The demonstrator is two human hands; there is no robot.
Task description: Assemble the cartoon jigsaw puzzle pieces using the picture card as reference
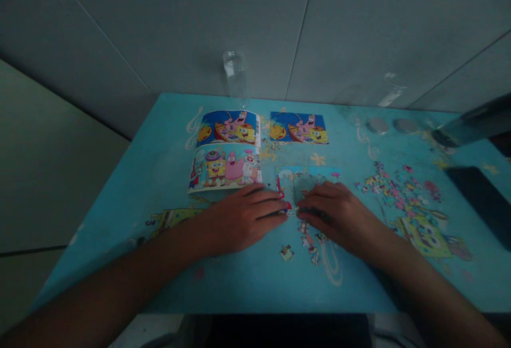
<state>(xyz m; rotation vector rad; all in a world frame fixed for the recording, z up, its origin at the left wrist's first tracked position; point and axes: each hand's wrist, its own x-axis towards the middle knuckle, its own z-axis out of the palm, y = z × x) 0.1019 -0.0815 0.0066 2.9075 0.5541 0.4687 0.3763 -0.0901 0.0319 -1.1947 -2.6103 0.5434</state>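
Note:
A partly assembled jigsaw puzzle (284,175) lies on the table, its top and left edges joined and its middle unfilled. My left hand (253,214) rests flat with fingers stretched out, the tips touching the puzzle's lower left edge. Across from it, my right hand (331,205) pinches a small puzzle piece (297,210) at the bottom edge; fingers hide most of that piece. Below the hands are several loose pieces (286,253). A picture sheet (225,168) with two cartoon scenes lies above my left hand. Behind the puzzle is a completed blue puzzle (299,127).
Many loose pieces (399,188) are spread on the right of the blue cartoon-printed table (247,279). Beyond them lie a dark phone (481,201), two silver lids (377,125) and a dark cylindrical container (471,122). A clear bottle (236,76) stands against the wall.

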